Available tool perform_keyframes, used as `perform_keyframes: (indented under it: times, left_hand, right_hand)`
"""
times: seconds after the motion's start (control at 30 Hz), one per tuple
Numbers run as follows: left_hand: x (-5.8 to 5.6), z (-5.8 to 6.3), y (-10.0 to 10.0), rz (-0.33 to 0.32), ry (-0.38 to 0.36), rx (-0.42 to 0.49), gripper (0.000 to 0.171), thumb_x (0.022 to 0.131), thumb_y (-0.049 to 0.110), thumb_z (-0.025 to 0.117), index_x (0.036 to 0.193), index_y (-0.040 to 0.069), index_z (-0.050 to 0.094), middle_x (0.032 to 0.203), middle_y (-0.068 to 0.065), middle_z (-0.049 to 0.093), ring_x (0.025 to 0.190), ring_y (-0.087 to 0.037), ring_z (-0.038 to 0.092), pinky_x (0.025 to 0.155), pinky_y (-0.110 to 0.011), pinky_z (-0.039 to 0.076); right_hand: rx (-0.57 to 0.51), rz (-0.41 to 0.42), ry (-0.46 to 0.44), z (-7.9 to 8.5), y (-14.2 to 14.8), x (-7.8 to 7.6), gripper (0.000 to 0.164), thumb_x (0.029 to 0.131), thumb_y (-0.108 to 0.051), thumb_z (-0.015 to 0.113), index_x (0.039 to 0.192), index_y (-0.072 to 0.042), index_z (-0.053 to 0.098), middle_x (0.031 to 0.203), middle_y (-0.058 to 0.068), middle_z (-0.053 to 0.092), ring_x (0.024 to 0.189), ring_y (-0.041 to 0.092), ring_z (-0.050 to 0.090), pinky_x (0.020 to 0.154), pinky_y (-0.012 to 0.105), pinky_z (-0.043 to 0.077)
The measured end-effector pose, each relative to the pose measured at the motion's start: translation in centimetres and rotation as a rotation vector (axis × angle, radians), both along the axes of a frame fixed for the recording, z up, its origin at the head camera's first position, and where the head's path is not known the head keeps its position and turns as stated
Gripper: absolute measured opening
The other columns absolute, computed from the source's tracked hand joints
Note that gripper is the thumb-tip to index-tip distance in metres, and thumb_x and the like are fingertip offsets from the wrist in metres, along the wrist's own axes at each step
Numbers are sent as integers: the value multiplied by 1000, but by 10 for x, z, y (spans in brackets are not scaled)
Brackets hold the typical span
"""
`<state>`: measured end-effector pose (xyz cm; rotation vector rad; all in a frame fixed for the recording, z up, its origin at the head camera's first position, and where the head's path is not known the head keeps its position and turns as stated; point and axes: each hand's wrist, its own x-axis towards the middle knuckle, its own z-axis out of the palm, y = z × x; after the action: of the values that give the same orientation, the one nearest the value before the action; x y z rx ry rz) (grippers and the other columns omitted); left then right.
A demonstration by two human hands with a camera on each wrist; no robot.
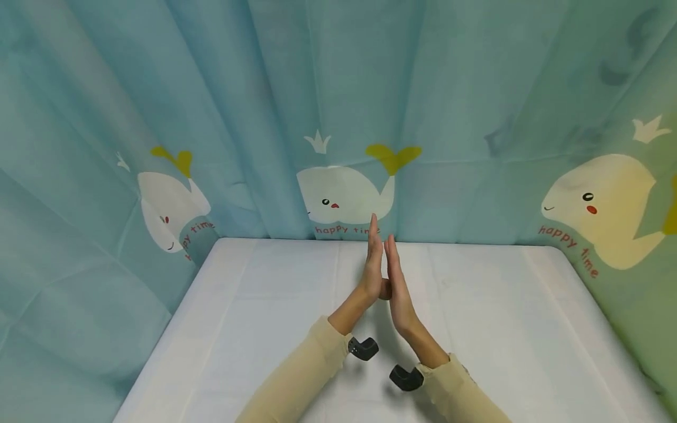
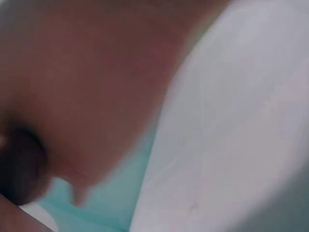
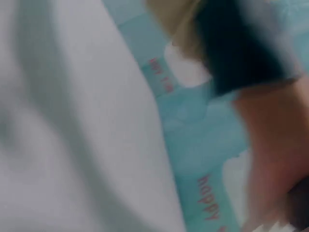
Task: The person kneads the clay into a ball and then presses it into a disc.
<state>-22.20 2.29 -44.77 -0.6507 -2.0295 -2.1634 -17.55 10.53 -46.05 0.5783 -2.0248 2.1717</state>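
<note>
In the head view my left hand [image 1: 373, 267] and right hand [image 1: 400, 294] face each other palm to palm above the white table, fingers straight and pointing away. They come close at the palms, where a thumb shows between them, and a thin gap separates the fingers. Neither hand grips any object. In the left wrist view a blurred stretch of skin fills the upper left. The right wrist view has a blurred hand and wrist at its right edge, with a dark strap and a beige cuff above.
A white-covered table [image 1: 275, 294] lies under the hands. Blue-green curtains [image 1: 338, 88] printed with whales hang behind it and at both sides. Each beige sleeve bears a small black wrist camera, one on the left [image 1: 364, 349] and one on the right [image 1: 406, 379].
</note>
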Motion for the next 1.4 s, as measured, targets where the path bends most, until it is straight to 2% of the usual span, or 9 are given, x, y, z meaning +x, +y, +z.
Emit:
perform_keyframes:
  times: [0.23,0.3,0.43,0.63,0.7,0.87,1.07,1.23,1.4]
  left_hand:
    - [16,-5,10,-71,-64,-20,74,105,67,13,167,29,-2,173,3,-4,155,-22,16,107,-39,39]
    - [22,-2,13,-97,-57,-17,74,105,67,12,167,29,-3,172,4,-5,155,-20,15,108,-38,38]
    - [17,-2,13,-77,-54,8,70,108,58,12,167,24,-4,172,5,-4,158,-18,-1,124,-54,3]
    - [5,-19,7,1,-132,9,61,112,45,12,167,24,-2,173,-2,-4,157,-23,-4,122,-59,3]
    - [9,-23,10,-46,-154,18,62,111,49,9,167,25,-5,173,-5,0,143,-26,38,113,-53,31]
    - [28,-13,18,-106,-150,56,66,109,55,9,167,26,-5,172,-5,3,137,-15,44,106,-42,37]
    - [19,8,13,-73,-66,143,67,110,54,12,167,22,-5,173,0,-5,158,-22,1,124,-53,2]
    - [4,1,9,-18,-46,45,61,112,46,9,167,22,-5,173,1,-6,158,-20,-4,123,-57,-1]
    - [14,2,15,-89,-68,34,65,110,54,5,166,25,-6,172,3,-7,150,-13,22,113,-43,30]
  right_hand:
    - [-68,-43,-55,0,16,-24,53,111,-50,7,162,-48,-3,171,-11,1,156,11,3,121,42,17]
    - [-102,-48,-99,-9,21,-30,54,110,-53,8,162,-48,-6,172,-7,-4,137,8,43,103,28,41]
    - [-128,-23,-128,-19,18,-22,56,110,-53,7,164,-43,-7,172,-2,-5,132,8,47,78,17,43]
    - [-34,-12,18,0,7,-5,56,111,-47,8,165,-36,-5,172,-5,5,158,20,-1,121,61,-1]
    - [0,-39,38,7,12,-11,55,111,-46,9,165,-40,-3,172,-8,6,158,17,0,121,60,-2]
    - [-1,-80,-7,5,28,-37,52,112,-45,8,162,-48,-3,172,-10,0,156,10,-4,122,50,0]
    - [-39,-24,-48,-15,21,-26,55,112,-45,4,165,-36,-4,172,-4,-1,157,15,1,113,40,23]
    - [-11,-1,51,4,8,-5,57,112,-46,6,166,-31,0,172,-5,4,158,16,-2,123,53,-2]
    - [17,-90,77,15,21,-25,55,112,-46,8,165,-37,0,172,-9,4,157,12,-2,123,54,-3]
